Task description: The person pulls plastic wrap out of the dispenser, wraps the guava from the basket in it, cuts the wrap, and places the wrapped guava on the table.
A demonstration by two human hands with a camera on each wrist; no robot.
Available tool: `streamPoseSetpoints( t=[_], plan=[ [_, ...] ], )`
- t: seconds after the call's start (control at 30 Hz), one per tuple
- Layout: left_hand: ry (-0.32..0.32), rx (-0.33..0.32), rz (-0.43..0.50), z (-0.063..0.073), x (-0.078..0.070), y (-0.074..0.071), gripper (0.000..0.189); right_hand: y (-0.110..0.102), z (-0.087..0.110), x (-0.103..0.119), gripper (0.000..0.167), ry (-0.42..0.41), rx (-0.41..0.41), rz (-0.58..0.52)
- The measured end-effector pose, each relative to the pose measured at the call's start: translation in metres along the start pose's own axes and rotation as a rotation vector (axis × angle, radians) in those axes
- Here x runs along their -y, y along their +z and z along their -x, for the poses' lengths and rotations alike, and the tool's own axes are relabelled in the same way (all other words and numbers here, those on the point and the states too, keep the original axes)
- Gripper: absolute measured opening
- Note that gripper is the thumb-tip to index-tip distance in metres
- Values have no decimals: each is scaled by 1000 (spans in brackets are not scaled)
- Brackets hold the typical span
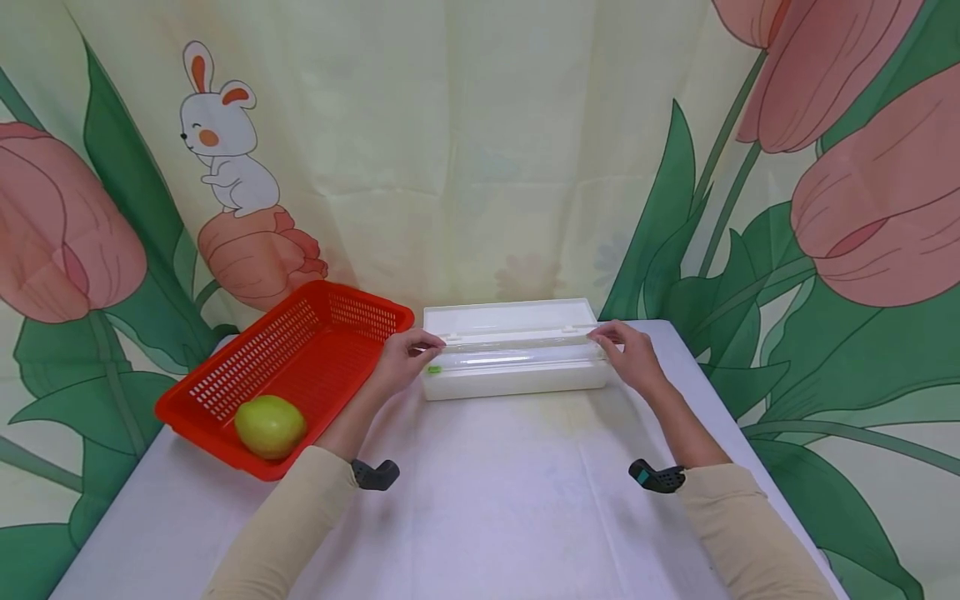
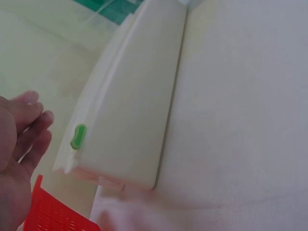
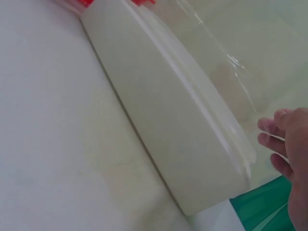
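Note:
A white cling film dispenser box (image 1: 517,383) stands on the table with its white lid (image 1: 510,315) raised at the back. A green slide cutter (image 1: 434,369) sits at the left end of its front edge. Transparent cling film (image 3: 233,60) stretches above the box between both hands. At the box's left end, my left hand (image 1: 405,358) pinches one corner of the film between thumb and fingers. My right hand (image 1: 632,354) pinches the other corner at the right end. In the left wrist view the film itself is hard to make out.
Left of the box, a red plastic basket (image 1: 337,354) with perforated walls holds a yellow-green round fruit (image 1: 270,427). A white cloth covers the table (image 1: 510,500). Behind hangs a curtain (image 1: 517,167) printed with tulips and a rabbit.

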State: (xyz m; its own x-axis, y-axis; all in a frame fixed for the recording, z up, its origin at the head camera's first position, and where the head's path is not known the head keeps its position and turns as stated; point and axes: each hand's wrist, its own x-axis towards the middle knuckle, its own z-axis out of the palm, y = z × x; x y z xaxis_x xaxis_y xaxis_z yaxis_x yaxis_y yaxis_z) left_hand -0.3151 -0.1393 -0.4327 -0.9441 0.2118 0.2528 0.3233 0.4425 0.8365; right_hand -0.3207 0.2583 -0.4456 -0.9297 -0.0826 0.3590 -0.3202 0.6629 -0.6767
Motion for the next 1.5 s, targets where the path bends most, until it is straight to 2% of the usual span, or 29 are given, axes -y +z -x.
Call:
streamPoseSetpoints(
  t=[0.07, 0.27, 0.33, 0.43, 0.6, 0.67, 0.9, 1.0, 1.17, 1.37, 1.5],
  plan=[
    [4, -19, 14, 0, 0, -1, 19, -1, -1, 3, 17, 4, -19, -16],
    [-18, -133, 40, 1, 0, -3, 18, -4, -2, 8, 18, 2, -66, -36],
    [-24, -146, 38, 1, -2, -4, 17, -4, -2, 8, 18, 2, -66, -31],
    [-43, -123, 30, 1, -5, -5, 15, -6, -2, 9, 19, 0, -61, -35],
    [-119, -22, 105, 0, -8, -2, 13, -10, -2, 9, 18, -2, -27, -26],
    [-122, 6, 140, -1, -9, 0, 14, -12, -1, 8, 19, 1, -4, -8],
    [-36, -16, 162, -1, -5, 1, 13, -16, 0, 4, 21, -39, 61, 5],
    [-14, -14, 142, -1, -5, 1, 18, -18, 1, 3, 22, -46, 77, 10],
    [-9, -11, 80, 0, -8, 0, 30, -20, 5, 3, 22, -34, 79, 12],
    [-22, -41, 43, 0, -3, -2, 21, -18, 3, 5, 18, -55, 64, 12],
    [-50, -42, 73, 1, -3, -2, 18, -17, 2, 5, 17, -67, 59, -5]
  ],
)
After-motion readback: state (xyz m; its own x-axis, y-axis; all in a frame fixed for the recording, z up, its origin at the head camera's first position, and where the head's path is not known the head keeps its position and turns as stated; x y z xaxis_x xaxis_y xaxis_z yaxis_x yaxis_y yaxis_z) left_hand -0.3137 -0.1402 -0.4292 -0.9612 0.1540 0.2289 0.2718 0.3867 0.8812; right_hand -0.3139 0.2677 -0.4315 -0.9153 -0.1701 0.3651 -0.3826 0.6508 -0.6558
